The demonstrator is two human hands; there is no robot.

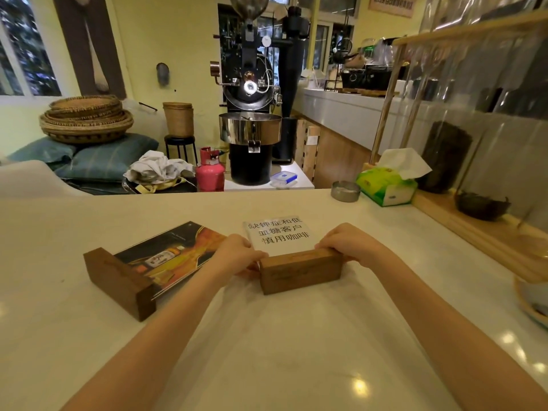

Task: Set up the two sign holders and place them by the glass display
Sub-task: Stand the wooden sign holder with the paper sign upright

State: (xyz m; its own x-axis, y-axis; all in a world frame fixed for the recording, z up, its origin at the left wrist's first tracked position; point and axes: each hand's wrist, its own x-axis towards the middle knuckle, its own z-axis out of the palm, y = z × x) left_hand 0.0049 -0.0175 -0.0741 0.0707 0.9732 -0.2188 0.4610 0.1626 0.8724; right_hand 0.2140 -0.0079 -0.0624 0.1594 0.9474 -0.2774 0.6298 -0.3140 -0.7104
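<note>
Two sign holders lie flat on the white counter (267,336). The nearer one has a light wooden base (299,271) and a clear panel with black Chinese text (278,234) pointing away from me. My left hand (237,253) grips the base's left end and my right hand (347,243) grips its right end. The second holder lies to the left, with a dark wooden base (118,283) and a dark orange picture panel (175,253); no hand touches it. The glass display (480,114) on its wooden frame stands at the right.
A green tissue box (385,185) and a metal ashtray (345,190) sit at the counter's far right, beside the display. A plate (530,304) lies at the right edge. Beyond the counter stand a coffee roaster (252,114), a pink gas canister (210,173) and stacked baskets (86,118).
</note>
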